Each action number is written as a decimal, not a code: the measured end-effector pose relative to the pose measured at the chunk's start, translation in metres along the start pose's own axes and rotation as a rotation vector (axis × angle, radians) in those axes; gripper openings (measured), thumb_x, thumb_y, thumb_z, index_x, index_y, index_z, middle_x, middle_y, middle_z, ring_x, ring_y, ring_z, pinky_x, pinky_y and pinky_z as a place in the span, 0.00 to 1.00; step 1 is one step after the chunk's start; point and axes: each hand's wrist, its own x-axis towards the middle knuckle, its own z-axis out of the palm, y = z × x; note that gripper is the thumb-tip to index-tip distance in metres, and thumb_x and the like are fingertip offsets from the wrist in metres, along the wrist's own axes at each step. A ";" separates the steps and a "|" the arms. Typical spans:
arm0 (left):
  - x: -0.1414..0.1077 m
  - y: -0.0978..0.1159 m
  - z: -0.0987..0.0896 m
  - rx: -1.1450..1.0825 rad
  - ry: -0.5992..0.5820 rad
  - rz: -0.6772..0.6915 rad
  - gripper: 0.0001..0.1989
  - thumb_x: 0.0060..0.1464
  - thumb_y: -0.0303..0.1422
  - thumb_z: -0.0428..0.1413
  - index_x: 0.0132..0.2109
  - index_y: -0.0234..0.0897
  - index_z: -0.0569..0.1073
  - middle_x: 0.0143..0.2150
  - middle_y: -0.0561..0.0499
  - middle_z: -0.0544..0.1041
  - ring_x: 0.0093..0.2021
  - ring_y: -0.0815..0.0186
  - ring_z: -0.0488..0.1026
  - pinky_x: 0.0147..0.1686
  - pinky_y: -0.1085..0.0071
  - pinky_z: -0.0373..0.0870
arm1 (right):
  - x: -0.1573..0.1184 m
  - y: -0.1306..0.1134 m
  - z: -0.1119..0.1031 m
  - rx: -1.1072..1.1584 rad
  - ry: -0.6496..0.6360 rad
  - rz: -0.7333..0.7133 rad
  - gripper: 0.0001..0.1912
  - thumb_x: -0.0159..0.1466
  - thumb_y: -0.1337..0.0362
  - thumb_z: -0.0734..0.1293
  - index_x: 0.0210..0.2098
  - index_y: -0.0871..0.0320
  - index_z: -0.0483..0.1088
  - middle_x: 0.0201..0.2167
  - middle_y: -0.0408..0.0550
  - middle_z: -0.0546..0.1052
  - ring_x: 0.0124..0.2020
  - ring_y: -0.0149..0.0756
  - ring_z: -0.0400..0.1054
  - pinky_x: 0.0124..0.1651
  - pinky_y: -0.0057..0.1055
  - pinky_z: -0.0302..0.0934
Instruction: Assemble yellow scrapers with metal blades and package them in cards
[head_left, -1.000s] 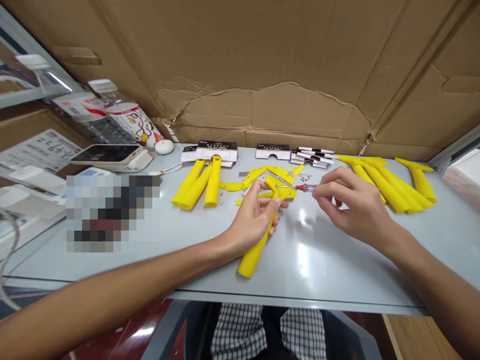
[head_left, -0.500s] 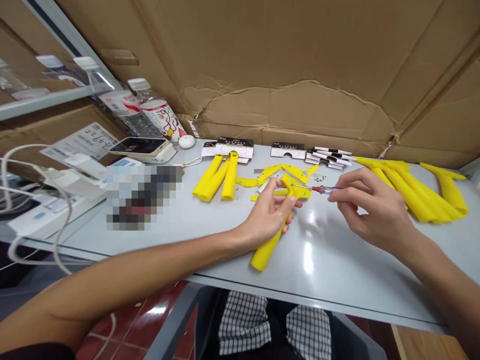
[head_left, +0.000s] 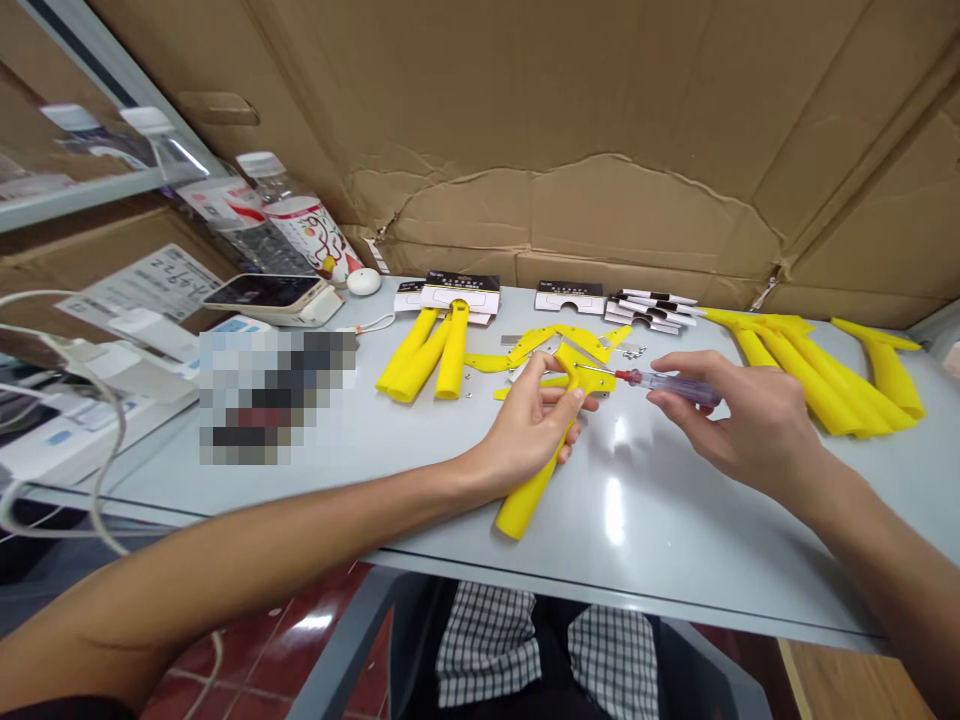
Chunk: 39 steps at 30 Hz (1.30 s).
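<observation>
My left hand (head_left: pixel 521 430) is closed around a yellow plastic handle (head_left: pixel 525 505) with a wider head, tilted so its tube end points down toward the table's front edge. Between the thumb and fingers of my right hand (head_left: pixel 765 420) is a screwdriver (head_left: pixel 679 387) with a clear purplish grip and a red collar. Its thin shaft reaches left to the head of the handle, where the tip appears to meet a screw. Just behind my left hand lie flat yellow pieces (head_left: pixel 540 343) and several small screws (head_left: pixel 634 351).
Yellow handles (head_left: pixel 450 360) lie left of centre; more yellow handles (head_left: pixel 832 385) lie at the right. Folded black-and-white cards (head_left: pixel 568 297) are along the back by the cardboard wall. Bottles (head_left: pixel 307 225), a phone (head_left: pixel 262 291) and white cables (head_left: pixel 112 430) occupy the left side.
My right hand's fingers have shifted along the screwdriver, so more of its grip shows. My left hand keeps its hold on the yellow handle. The whole view has shifted slightly.
</observation>
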 end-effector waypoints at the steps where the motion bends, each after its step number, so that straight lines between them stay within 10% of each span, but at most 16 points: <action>1: 0.000 0.000 0.000 -0.001 0.001 -0.001 0.15 0.71 0.36 0.60 0.49 0.45 0.58 0.45 0.47 0.82 0.23 0.74 0.68 0.19 0.74 0.65 | -0.001 0.001 0.001 -0.010 -0.006 0.003 0.06 0.77 0.60 0.70 0.49 0.55 0.76 0.26 0.42 0.83 0.21 0.36 0.76 0.27 0.33 0.67; 12: 0.000 0.000 0.000 0.013 0.006 0.004 0.15 0.71 0.38 0.60 0.50 0.45 0.59 0.44 0.46 0.82 0.24 0.73 0.68 0.20 0.74 0.66 | 0.001 0.001 0.000 -0.016 -0.059 0.069 0.13 0.79 0.55 0.63 0.48 0.57 0.74 0.20 0.40 0.77 0.16 0.35 0.70 0.24 0.32 0.61; 19: 0.000 -0.001 -0.001 0.019 0.022 -0.006 0.18 0.69 0.40 0.62 0.50 0.45 0.58 0.44 0.46 0.82 0.23 0.72 0.69 0.20 0.74 0.65 | 0.002 -0.002 -0.002 0.084 -0.110 0.121 0.10 0.72 0.61 0.68 0.51 0.56 0.70 0.36 0.47 0.85 0.26 0.38 0.79 0.29 0.33 0.67; 39: 0.000 0.001 0.001 0.035 0.016 -0.004 0.17 0.69 0.39 0.61 0.50 0.45 0.58 0.44 0.45 0.82 0.24 0.72 0.68 0.19 0.73 0.65 | 0.002 -0.002 0.000 -0.027 -0.022 0.084 0.06 0.74 0.59 0.69 0.43 0.54 0.74 0.18 0.37 0.73 0.16 0.32 0.66 0.24 0.31 0.59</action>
